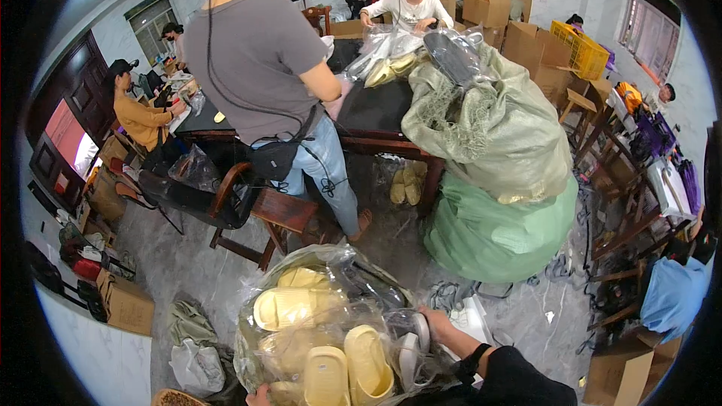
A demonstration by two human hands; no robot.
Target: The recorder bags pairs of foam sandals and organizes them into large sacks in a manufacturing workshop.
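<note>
A large clear plastic bag [331, 316] full of pale yellow slippers [293, 307] fills the bottom centre. My right hand [440, 323] grips the bag's right side, a black watch on the wrist. Only the fingertips of my left hand [259, 395] show at the bag's lower left edge, touching the plastic. Several more yellow slippers [368, 361] and grey ones [410, 342] lie inside the bag.
A person in a grey shirt [256, 60] stands ahead at a dark table [376, 109]. Two stuffed green sacks [496, 180] sit to the right, a wooden chair [263, 214] to the left. Cardboard boxes [526, 37] and other seated people are at the back.
</note>
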